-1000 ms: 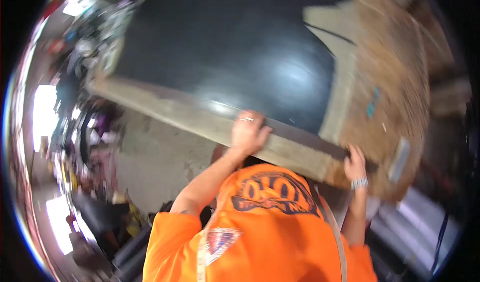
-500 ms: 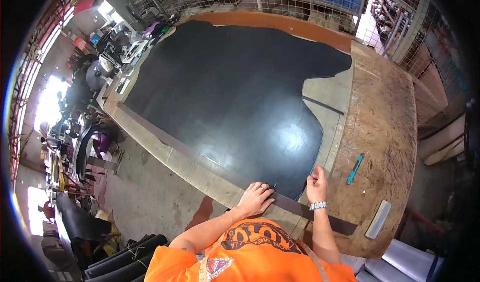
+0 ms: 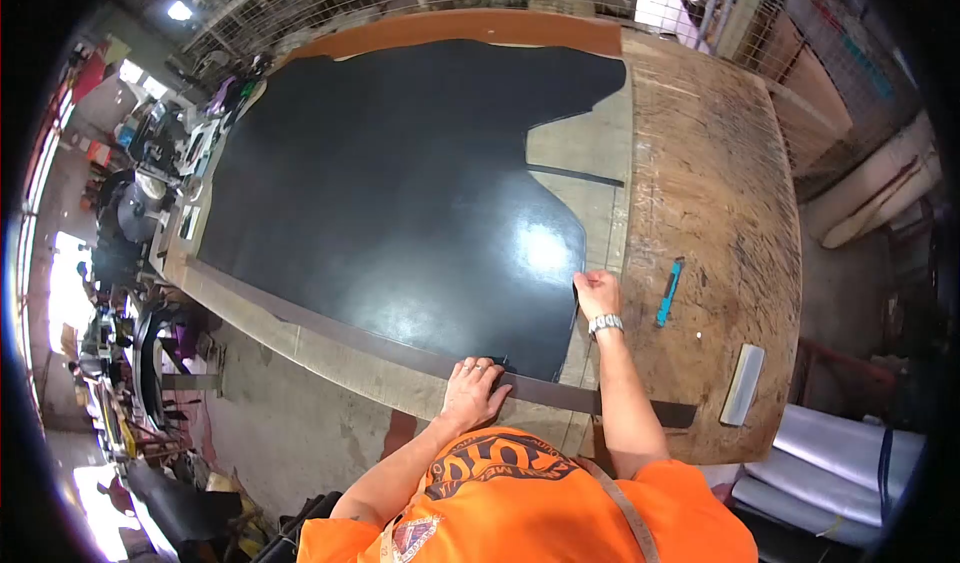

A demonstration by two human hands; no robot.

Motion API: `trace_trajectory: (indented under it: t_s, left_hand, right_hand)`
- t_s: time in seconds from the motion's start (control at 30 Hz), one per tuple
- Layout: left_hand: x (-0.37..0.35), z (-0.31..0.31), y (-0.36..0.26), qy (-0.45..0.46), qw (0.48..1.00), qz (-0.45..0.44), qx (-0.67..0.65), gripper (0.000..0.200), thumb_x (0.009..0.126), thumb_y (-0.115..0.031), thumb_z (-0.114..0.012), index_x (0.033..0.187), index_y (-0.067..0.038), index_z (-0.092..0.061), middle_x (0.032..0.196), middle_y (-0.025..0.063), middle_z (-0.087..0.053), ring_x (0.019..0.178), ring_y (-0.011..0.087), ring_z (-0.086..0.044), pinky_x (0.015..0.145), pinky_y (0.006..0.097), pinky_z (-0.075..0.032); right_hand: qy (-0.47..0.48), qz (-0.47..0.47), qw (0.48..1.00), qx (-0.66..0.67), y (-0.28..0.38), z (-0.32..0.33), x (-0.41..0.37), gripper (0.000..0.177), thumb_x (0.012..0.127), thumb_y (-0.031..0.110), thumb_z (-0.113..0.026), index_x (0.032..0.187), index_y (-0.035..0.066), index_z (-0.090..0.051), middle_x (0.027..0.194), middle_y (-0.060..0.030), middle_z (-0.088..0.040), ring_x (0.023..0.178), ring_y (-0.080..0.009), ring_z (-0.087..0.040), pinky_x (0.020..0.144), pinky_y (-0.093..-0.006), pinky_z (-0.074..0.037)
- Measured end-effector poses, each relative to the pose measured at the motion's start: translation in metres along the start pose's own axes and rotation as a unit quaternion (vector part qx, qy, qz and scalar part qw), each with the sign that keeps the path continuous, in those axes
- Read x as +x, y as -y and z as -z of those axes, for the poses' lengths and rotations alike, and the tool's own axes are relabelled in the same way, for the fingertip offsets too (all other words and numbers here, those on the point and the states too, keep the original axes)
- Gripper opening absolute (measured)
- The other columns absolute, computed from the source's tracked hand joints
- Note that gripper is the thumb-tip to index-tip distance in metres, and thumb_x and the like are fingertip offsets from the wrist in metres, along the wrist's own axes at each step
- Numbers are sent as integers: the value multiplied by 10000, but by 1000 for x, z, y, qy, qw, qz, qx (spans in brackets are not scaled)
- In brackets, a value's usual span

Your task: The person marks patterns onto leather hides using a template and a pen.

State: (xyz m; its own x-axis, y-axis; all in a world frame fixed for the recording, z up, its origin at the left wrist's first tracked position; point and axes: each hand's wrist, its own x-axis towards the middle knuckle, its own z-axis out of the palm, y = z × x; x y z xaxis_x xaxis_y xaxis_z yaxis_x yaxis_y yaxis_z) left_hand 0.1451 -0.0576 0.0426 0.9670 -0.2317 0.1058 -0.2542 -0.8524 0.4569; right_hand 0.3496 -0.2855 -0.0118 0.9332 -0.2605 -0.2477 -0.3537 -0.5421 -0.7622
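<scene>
A large black hide (image 3: pixel 390 193), smooth and leather-like, lies spread on the table, with an irregular outline on the right. Along its near edge runs a long dark brown strip (image 3: pixel 560 394). My left hand (image 3: pixel 472 388) rests flat on the near edge, over the strip, fingers stretched out. At the hide's right edge, my right hand (image 3: pixel 598 291) is closed, thumb and fingers pinched at the border. My fingers partly hide what lies between them. A teal utility knife (image 3: pixel 670 291) lies on the wooden board to the right of that hand.
The worn wooden board (image 3: pixel 710 193) forms the table's right side, with a whitish flat bar (image 3: pixel 741 385) near its front. A narrow dark strip (image 3: pixel 575 175) lies in the hide's notch. Brown sheet material (image 3: pixel 480 29) borders the far edge. Silvery rolls (image 3: pixel 820 463) are at lower right.
My right hand has moved away from me along the hide's right edge. My left hand stays on the near edge. The whole view has shifted as my head turned right.
</scene>
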Motion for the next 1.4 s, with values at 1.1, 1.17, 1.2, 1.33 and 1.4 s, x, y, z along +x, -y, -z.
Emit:
trace_trajectory:
  t_s: [1.1,1.17,1.2,1.33,1.4]
  left_hand:
    - [1,-5,18,15,1000,-11,-3,401,839,-392,-796,1024,-68,-647,1065,99,-579,1075,289,-547,917,411,-438]
    - [-1,-9,23,5,1000,-29,7,422,823,-397,-805,1036,-66,-653,1073,99,-580,1075,293,-546,913,409,-442]
    - [-1,-5,21,-14,1000,-28,2,411,786,-382,-824,1007,-68,-679,1034,95,-596,1039,301,-566,883,420,-468]
    - [-2,-3,19,-15,999,-11,-35,348,743,-312,-855,988,-100,-727,1051,87,-667,1040,310,-600,880,452,-492]
    - [-5,-5,19,-22,999,-16,-30,350,813,-318,-826,1051,-84,-720,1092,92,-653,1056,315,-586,908,452,-475]
  right_hand:
    - [65,66,995,22,-19,-9,4,492,968,374,-711,667,29,-531,517,-91,-565,412,-210,-617,446,-378,-494]
    - [72,75,995,14,-20,-10,7,467,962,367,-720,683,32,-555,538,-79,-579,419,-198,-613,431,-366,-497]
    - [74,79,994,8,-20,-9,8,444,958,362,-729,699,34,-579,553,-66,-593,428,-190,-618,416,-356,-498]
    - [82,-30,990,111,2,4,-9,407,915,367,-779,722,63,-590,620,-27,-591,501,-160,-628,474,-320,-524]
    - [135,-59,980,137,1,17,-3,362,898,338,-787,778,19,-667,660,-51,-646,534,-179,-671,475,-321,-548]
